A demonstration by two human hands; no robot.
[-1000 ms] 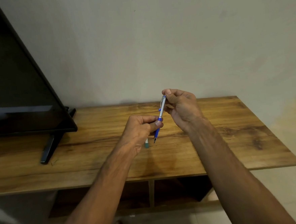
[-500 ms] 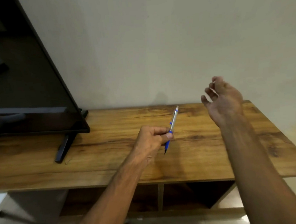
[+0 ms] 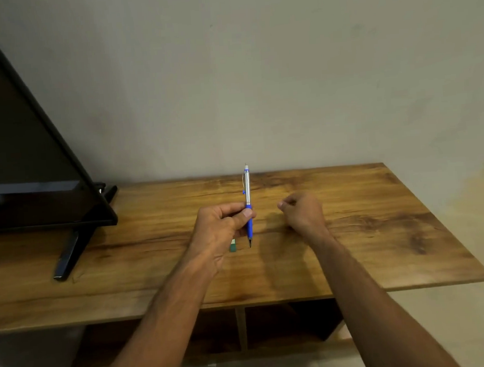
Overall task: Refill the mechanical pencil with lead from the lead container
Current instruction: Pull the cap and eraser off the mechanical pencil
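Observation:
My left hand (image 3: 223, 223) grips a mechanical pencil (image 3: 247, 191) with a silver barrel and blue grip, held upright, tip down just above the wooden table (image 3: 381, 231). A small green and white lead container (image 3: 233, 245) lies on the table under my left hand, mostly hidden by it. My right hand (image 3: 301, 212) hovers to the right of the pencil, low over the table, fingers curled in with fingertips pinched; whether it holds anything is too small to tell.
A black television (image 3: 19, 170) on a stand (image 3: 68, 258) fills the left of the table. A plain wall rises behind. Open shelf compartments (image 3: 288, 323) sit under the tabletop. Tiled floor lies to the right.
My right hand left the pencil's top, swung up and out to the right with fingers apart, then came down near the table with fingers curled. The pencil stands more upright.

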